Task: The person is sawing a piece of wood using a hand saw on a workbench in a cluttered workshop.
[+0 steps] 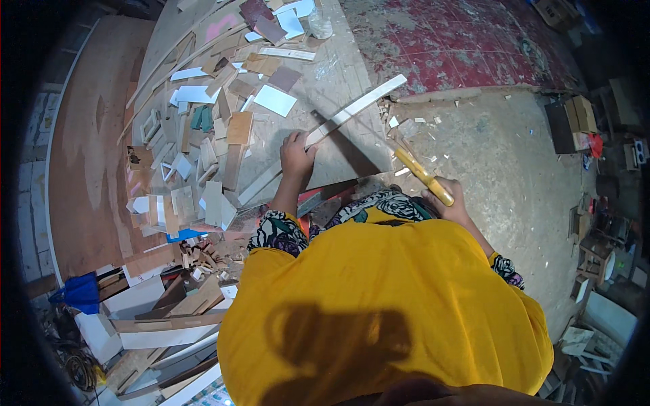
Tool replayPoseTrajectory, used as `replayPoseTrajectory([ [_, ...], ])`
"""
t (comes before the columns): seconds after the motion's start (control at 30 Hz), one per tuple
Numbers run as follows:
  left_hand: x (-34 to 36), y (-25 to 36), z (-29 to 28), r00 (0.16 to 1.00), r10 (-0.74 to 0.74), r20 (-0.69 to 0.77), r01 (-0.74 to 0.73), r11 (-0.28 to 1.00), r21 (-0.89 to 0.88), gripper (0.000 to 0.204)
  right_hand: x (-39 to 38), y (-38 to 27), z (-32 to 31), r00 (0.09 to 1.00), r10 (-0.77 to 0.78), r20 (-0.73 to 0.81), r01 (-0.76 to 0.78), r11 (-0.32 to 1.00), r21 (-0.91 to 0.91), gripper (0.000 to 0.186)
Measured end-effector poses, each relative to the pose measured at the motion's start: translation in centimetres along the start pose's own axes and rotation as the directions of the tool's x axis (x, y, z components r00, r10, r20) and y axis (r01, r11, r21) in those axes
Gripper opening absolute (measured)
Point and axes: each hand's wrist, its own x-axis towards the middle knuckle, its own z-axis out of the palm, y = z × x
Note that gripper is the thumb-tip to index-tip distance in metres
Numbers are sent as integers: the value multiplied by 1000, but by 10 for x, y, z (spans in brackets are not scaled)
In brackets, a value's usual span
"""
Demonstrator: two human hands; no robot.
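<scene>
My left hand (pixel 296 154) grips a pale wooden strip (pixel 365 101), pressing it on the worktable (pixel 321 71); the strip slants up to the right. My right hand (pixel 448 196) holds a long-bladed tool by its yellow handle (pixel 418 169), out past the table's edge. Its dark blade (pixel 321 116) reaches up-left over the strip and casts a shadow; whether it touches the wood I cannot tell. Left of my left hand lie several scattered offcuts (pixel 239 128) in white, brown and green.
A large brown board (pixel 88 149) stands at the left, above a heap of scraps (pixel 149 318). A dirty red surface (pixel 460 47) lies beyond the table. Concrete floor (pixel 508 176) is at the right, with boxes (pixel 575 122) and a stool (pixel 596 260) along its far side.
</scene>
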Motion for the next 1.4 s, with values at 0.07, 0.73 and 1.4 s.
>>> replayPoseTrajectory([
  [0.07, -2, -1, -3, 999, -31, 19, 30, 999, 24, 45, -7, 3, 16, 998, 46, 36, -46, 999, -1, 21],
  [0.73, -55, -56, -37, 988, 56, -147, -50, 998, 45, 48, -56, -11, 118, 992, 82, 91, -85, 996, 26, 18],
  [1.4, -45, -60, -7, 974, 25, -224, -27, 1000, -4, 37, -92, -22, 172, 989, -2, 147, -3, 999, 34, 18],
])
